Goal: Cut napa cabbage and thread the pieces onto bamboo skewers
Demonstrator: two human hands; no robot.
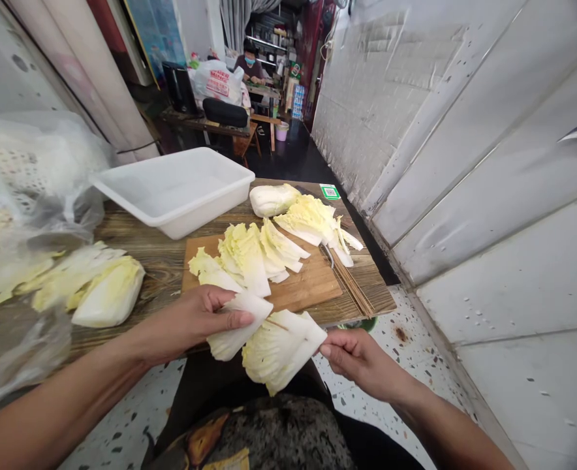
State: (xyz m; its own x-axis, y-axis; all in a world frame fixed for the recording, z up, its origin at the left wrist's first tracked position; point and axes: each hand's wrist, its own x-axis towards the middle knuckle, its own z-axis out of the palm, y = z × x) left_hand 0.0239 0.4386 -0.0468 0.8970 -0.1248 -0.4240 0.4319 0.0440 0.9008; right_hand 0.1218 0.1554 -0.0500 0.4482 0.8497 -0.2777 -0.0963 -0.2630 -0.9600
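And here, a pale leaf (237, 329) is gripped by the left hand (205, 320), thumb clamped on top and the other fingers tucked beneath, presumably so that the flat piece is steadied without being crumpled. Just beside those fingertips, a leaf bundle (283, 352) is held by its outer corner in the right hand (354, 359), thumb and forefinger pinched together on it. A short length of thin stick (279, 324) is seen on the bundle's face, seemingly run through it; whether its end is also caught in the right-hand pinch cannot be told. Both pieces are held up off the table (161, 267), over the lap, probably so that the fingers are given room on every side.

Just beyond the left fingers, cut leaves (249, 261) are fanned across a cutting board (312, 287), spread, it seems, so that each can be picked up singly. Past the right fingers, a bunch of sticks (352, 287) is laid along the board's edge, likely placed there for easy reach. Farther out from both hands, a cabbage (271, 200) is set near more loose leaves (311, 219). Beyond the left fingertips, a white tub (205, 215) is stood, its hollow turned upward. Outward of the left wrist, a cabbage chunk (109, 297) is rested beside a plastic bag (48, 156).
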